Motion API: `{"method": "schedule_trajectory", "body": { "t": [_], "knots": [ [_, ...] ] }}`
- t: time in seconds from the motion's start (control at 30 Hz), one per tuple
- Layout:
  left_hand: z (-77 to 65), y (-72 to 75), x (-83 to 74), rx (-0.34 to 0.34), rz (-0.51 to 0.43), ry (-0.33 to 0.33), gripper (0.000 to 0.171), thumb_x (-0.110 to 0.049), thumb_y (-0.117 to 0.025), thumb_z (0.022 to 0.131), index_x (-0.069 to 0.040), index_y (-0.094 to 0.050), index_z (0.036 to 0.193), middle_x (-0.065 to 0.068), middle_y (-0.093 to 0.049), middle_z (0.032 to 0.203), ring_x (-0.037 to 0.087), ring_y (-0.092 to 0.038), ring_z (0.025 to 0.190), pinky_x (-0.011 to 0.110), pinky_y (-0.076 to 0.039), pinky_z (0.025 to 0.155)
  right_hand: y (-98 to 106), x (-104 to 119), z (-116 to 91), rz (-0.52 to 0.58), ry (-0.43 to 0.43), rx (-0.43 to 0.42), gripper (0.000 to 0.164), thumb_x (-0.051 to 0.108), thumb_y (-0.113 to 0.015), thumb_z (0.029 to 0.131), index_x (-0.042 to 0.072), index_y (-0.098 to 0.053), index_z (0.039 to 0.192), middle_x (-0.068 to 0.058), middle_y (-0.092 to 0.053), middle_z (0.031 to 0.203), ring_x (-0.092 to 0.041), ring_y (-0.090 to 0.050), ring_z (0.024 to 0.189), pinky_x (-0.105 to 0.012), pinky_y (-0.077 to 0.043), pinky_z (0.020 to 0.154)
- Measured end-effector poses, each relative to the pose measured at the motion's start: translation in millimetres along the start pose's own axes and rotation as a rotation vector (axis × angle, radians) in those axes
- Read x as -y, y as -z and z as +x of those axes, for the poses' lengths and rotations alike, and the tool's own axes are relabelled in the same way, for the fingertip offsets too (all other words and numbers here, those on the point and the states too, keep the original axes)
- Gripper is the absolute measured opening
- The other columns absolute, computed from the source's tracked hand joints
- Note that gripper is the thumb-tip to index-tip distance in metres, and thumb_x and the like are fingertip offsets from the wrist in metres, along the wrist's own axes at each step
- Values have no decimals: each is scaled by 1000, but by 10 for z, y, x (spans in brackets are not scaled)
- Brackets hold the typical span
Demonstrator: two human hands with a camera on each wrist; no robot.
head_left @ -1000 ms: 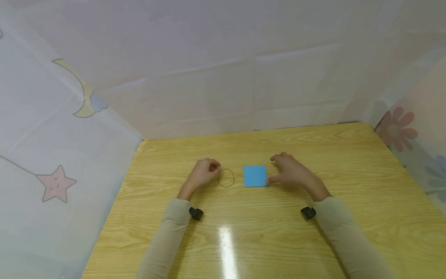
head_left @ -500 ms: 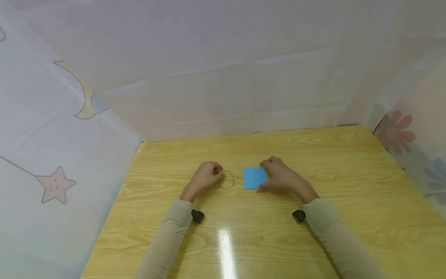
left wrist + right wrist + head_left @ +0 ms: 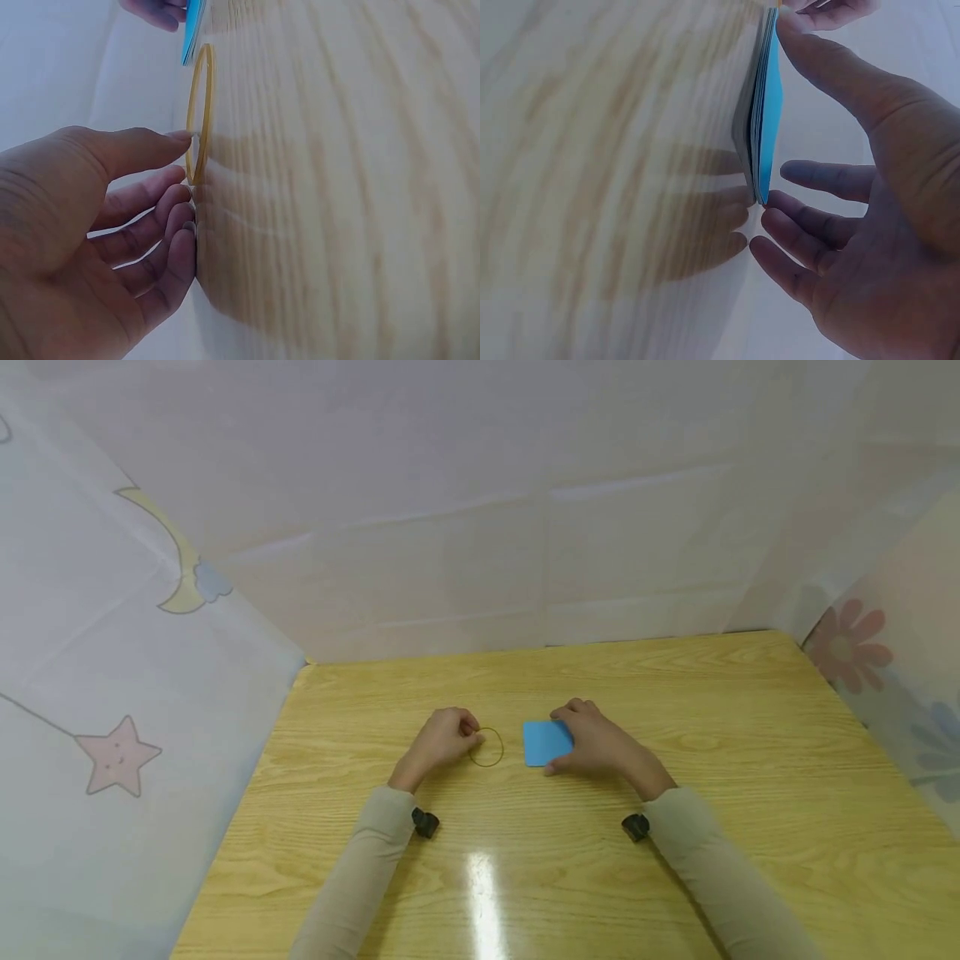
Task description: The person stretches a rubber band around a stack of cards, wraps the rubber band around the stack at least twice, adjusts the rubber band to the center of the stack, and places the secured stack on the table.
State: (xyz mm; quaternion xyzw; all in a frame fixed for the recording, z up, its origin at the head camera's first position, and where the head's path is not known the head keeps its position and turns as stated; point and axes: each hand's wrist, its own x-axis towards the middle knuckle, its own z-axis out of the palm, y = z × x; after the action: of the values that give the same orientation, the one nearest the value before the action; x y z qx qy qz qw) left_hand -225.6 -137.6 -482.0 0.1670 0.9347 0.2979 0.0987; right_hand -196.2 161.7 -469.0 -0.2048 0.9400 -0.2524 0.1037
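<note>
A thin yellow rubber band lies as a round loop on the wooden table. At its left edge is my left hand; in the left wrist view, the thumb and curled index finger pinch the near end of the rubber band. Just right of the loop sits a flat stack of square cards with a blue top. My right hand spans this stack from its right side, thumb at the near edge and fingers at the far edge. The right wrist view shows several layers in the stack of cards.
The wooden table reaches back to a pale cloth wall. Printed cloth stands along the left and right sides too. A black wrist camera sits at the left sleeve, another black camera at the right one.
My right hand has moved left over the card stack, its thumb and fingers coming round the near and far edges. The left hand and the rubber band have stayed nearly still.
</note>
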Motion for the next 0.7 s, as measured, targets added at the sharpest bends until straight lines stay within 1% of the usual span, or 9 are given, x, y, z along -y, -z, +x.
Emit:
{"method": "schedule_trajectory", "body": {
  "t": [0.17,0.4,0.53,0.7],
  "knots": [
    [15,18,2,14,2,6,16,-26,-75,100,-10,-76,104,3,-75,97,15,-68,88,35,-60,82,-8,15,37,-9,-4,11,93,48,-92,79,-2,-54,147,-22,-54,145,-38,-52,127,-54,-56,101],
    [57,34,9,30,-7,8,12,-23,-75,100,-11,-76,99,1,-74,91,11,-65,80,30,-57,77,-18,31,95,-32,-9,27,93,50,-91,80,-2,-55,148,-24,-54,145,-40,-52,128,-55,-56,102],
    [65,43,6,36,-11,11,12,-23,-75,100,-11,-76,99,2,-74,92,11,-65,80,29,-56,75,-6,25,105,-30,-4,28,93,50,-91,79,-2,-55,147,-25,-54,145,-41,-52,128,-55,-56,101],
    [55,66,-12,39,-25,47,14,-23,-78,98,-10,-76,100,3,-74,94,13,-66,83,30,-58,77,5,-21,122,-20,-4,37,92,50,-92,79,-2,-56,146,-24,-54,145,-41,-51,127,-55,-56,100]
  ]
}}
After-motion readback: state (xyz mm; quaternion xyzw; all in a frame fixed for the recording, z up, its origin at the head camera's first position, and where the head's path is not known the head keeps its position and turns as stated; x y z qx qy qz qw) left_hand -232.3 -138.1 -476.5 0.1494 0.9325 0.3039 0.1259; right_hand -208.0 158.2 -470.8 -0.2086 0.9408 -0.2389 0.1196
